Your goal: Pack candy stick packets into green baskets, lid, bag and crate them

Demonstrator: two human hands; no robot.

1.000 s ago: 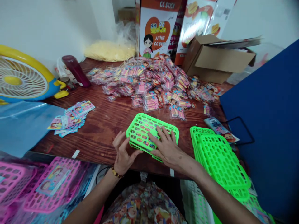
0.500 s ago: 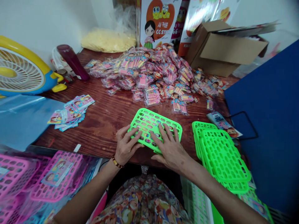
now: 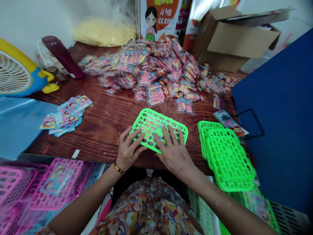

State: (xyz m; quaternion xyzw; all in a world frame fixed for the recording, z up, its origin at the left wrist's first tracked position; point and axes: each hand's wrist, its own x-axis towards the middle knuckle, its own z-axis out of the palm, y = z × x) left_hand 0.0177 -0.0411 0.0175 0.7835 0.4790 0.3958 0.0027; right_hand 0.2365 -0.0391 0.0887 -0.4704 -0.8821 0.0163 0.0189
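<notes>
A green perforated plastic basket lid (image 3: pixel 156 120) lies near the table's front edge, with colourful items showing through its holes. My left hand (image 3: pixel 129 148) rests on its left front corner, fingers stretched over the top and the thumb along the front edge. Spread across the right half of the lid are the fingers of my right hand (image 3: pixel 174 151), its thumb at the front rim. What lies beneath the lid is mostly hidden. To the right, several more green perforated lids (image 3: pixel 230 156) are stacked, overhanging the table edge.
Behind the lid spreads a heap of small pink packets (image 3: pixel 158 75). Printed cards (image 3: pixel 68 114) lie at left near a fan (image 3: pixel 19 71) and a purple bottle (image 3: pixel 63 58). Pink baskets (image 3: pixel 57 182) stand lower left. An open carton (image 3: pixel 234 39) and blue panel (image 3: pixel 276 104) are at right.
The view has shifted slightly, so most things sit a little higher and further left. Both hands stay on the green lid, the right fingers still spread over it.
</notes>
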